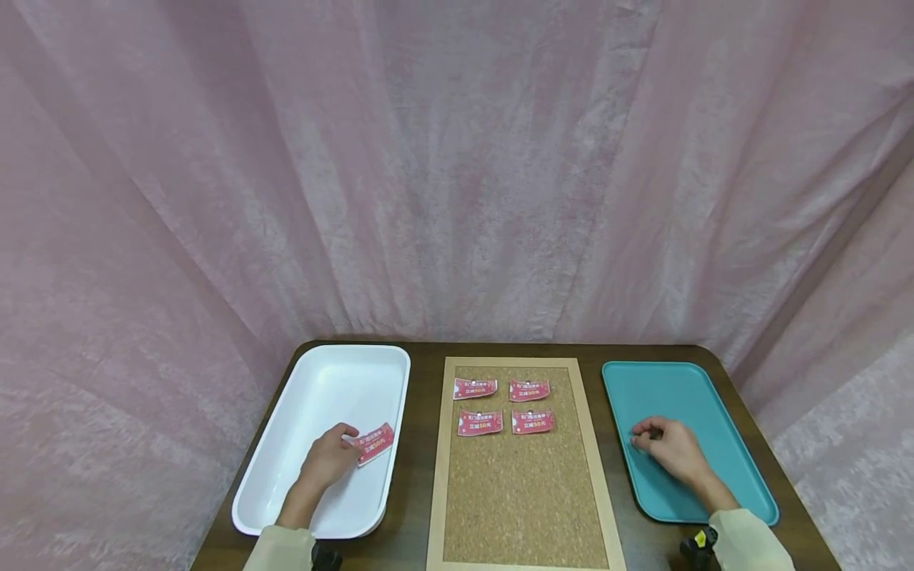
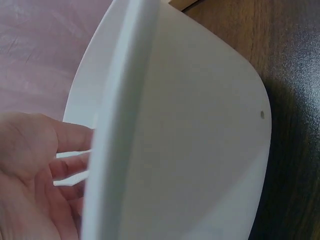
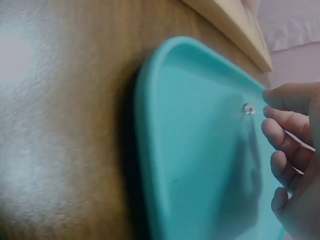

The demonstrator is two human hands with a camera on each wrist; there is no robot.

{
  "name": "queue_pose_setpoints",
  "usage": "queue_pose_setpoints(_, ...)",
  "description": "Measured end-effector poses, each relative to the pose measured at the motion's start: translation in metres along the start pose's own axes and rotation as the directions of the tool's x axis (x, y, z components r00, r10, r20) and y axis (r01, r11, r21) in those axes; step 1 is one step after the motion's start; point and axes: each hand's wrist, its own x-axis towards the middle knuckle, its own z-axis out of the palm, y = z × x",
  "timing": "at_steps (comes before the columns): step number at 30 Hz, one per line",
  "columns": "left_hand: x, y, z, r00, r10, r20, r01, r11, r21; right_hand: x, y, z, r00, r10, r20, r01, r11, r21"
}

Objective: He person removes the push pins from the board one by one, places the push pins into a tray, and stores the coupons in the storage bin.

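Note:
My left hand [image 1: 328, 456] is over the white tray [image 1: 317, 396] and pinches a red printed coupon [image 1: 374, 443] by its left end. In the left wrist view the tray's wall hides the fingertips and the coupon. Above the teal tray [image 1: 678, 385], my right hand [image 1: 671, 450] has its thumb and forefinger brought close together. A small clear pushpin [image 3: 249, 108] shows at those fingertips, its thin point away from the hand. The other fingers [image 3: 285, 142] curl loosely. Between the trays, a cork board [image 1: 524, 500] carries several red coupons [image 1: 480, 423] in two rows.
A light wooden frame [image 1: 600, 476] edges the cork board. Both trays and the board rest on a dark brown table [image 1: 421, 444]. Pink curtains [image 1: 457, 174] hang behind and at the sides. A tiny dark speck [image 3: 175, 181] lies in the teal tray.

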Motion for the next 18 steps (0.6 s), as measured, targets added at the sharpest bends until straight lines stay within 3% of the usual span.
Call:
queue_pose_setpoints(10, -0.001, 0.023, -0.004, 0.986, 0.065, -0.155, -0.069, 0.997, -0.019, 0.007, -0.022, -0.003, 0.999, -0.051, -0.009, 0.051, 0.999, -0.004)
queue_pose_setpoints(18, -0.004, 0.037, 0.002, 0.967, 0.064, -0.245, -0.083, 0.994, -0.065, 0.012, -0.042, 0.007, 0.995, -0.097, -0.016, 0.098, 0.993, 0.058)
